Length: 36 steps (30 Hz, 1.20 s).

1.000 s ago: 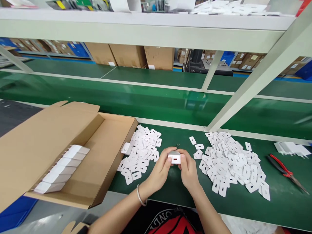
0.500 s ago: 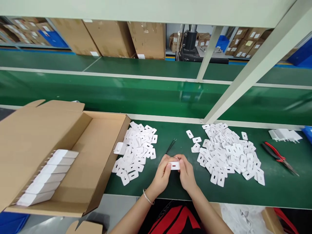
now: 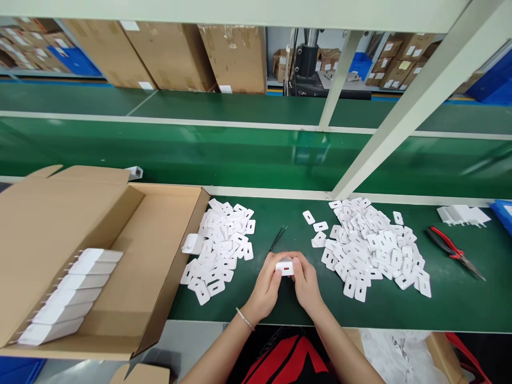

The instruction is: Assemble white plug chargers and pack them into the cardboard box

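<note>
Between my two hands is a white USB charger (image 3: 285, 268), its end face with a red-lined slot turned toward me. My left hand (image 3: 265, 285) grips it from the left, thumb at the face's side. On the other side my right hand (image 3: 306, 284) is closed around it with the fingers behind. Just beyond my left hand lies a pair of dark tweezers (image 3: 277, 238). White slotted cover plates form a heap to the left (image 3: 218, 245) and a larger heap to the right (image 3: 372, 248). Another white charger (image 3: 193, 244) rests at the left heap's edge.
An open cardboard box (image 3: 160, 256) at left holds a row of white chargers (image 3: 68, 298). At right lie red-and-black pliers (image 3: 456, 253) and more white chargers (image 3: 463, 214). A slanted white post (image 3: 400, 117) rises from the bench's back edge.
The view has shifted slightly. The charger is tilted a little, so more of its upper side shows; both hands stay closed on it.
</note>
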Each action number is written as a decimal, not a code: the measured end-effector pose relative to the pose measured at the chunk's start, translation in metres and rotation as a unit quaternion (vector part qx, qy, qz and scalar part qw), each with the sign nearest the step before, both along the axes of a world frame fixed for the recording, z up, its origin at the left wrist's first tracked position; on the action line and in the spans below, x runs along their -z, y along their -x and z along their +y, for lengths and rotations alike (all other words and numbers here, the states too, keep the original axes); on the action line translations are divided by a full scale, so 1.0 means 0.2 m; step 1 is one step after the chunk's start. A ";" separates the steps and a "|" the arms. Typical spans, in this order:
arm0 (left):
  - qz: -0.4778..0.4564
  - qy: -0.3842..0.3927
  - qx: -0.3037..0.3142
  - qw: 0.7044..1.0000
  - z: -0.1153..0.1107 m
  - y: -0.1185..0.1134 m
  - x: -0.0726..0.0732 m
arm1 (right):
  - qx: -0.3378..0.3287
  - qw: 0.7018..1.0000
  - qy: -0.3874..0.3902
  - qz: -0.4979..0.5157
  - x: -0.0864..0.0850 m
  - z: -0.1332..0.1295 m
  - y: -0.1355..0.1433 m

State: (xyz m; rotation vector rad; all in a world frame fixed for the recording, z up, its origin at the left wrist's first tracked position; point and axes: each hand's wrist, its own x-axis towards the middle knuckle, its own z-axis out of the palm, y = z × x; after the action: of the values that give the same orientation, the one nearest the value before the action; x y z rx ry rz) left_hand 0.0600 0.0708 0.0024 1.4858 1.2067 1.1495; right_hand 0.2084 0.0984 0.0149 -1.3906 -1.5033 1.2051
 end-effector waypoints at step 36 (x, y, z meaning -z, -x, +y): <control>-0.073 0.007 -0.143 0.987 0.02 0.02 0.01 | -0.071 0.995 0.048 0.053 -0.03 0.08 -0.01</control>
State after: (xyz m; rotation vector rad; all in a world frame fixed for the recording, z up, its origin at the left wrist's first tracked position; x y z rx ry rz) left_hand 0.0566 0.0753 0.0006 1.2209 1.3520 1.4096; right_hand 0.2099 0.1141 0.0215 -1.2764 -1.5079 1.4327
